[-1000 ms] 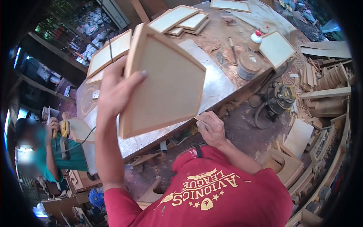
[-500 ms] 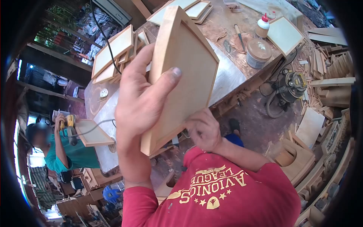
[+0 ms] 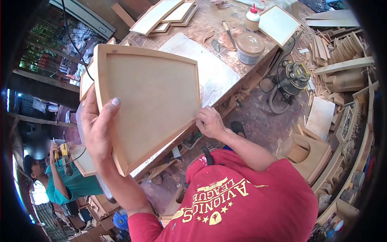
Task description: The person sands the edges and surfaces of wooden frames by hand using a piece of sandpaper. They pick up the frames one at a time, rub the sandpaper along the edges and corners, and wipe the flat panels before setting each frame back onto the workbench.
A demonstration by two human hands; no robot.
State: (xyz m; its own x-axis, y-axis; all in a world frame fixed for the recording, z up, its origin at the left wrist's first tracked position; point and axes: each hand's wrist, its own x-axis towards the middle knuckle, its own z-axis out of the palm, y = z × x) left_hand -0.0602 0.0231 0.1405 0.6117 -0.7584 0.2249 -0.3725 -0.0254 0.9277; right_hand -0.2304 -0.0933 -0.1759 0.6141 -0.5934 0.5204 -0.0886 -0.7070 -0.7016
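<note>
- Workshop rm, head view: bench [image 3: 217, 18] runs across upper half w/ dusty brown top; pale sheet [image 3: 217, 72] lies on it; reddish floor [image 3: 258, 107] below, wood scraps [image 3: 322, 60] at R.
- Framed panel [image 3: 153, 97]: held up in front of bench, L of ctr, off its top. Recessed face toward camera, raised wood rim all round.
- Direction: wide end at L, narrow end pointing R toward R hand [image 3: 210, 122]. Longest visible edge runs steeply, upper L to lower R; top edge slopes gently down to R, bottom edge climbs to R. True long axis: can't tell, tilt + lens skew it.
- L hand [image 3: 96, 129]: gripping panel's wide-end rim, thumb in front, fingers wrapped behind.
- R hand: fingers curled, at panel's lower R corner; can't tell if anything's pinched in them.
- Far side of bench, upper L of ctr: stacked panels [image 3: 165, 16], overlapping, w/ pale faces up.
- Upper R on bench: red-capped bottle [image 3: 252, 20] btwn lidded tub [image 3: 249, 47] and flat panel [image 3: 279, 25]; handled tool [image 3: 228, 34] just L of tub.
- Floor, R of bench: vacuum w/ hose [image 3: 296, 72].
- Far L: person in teal shirt [image 3: 72, 183] holds yellow power tool [image 3: 64, 155] near another panel [image 3: 84, 161].
</note>
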